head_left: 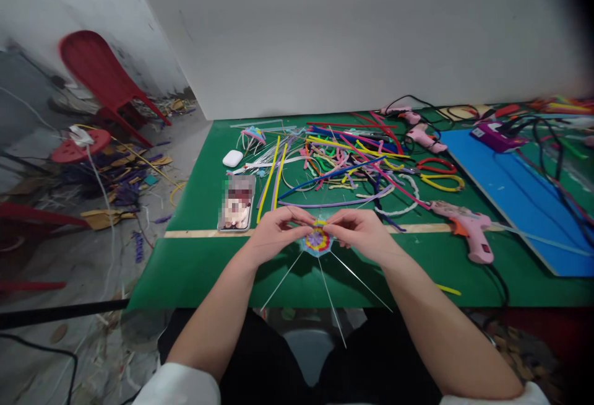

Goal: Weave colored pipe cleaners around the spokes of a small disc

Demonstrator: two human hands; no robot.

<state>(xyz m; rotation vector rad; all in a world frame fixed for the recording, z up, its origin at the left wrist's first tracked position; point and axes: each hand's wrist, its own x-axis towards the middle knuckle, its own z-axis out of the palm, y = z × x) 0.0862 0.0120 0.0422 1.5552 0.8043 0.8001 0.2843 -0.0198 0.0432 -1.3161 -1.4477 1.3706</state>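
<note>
Both hands pinching the woven disc (317, 239) over worktop (195, 269): left hand (273, 231) & right hand (357, 231), fingers closed on its rim; glue gun (468, 231) lying nearby.

Two hands (277, 233) (361, 231), one woven disc (317, 241), one phone (236, 204)

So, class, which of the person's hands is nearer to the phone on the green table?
Left. The left hand pinches the woven disc just right of the phone; the right hand pinches the disc's other side, farther from it.
</note>
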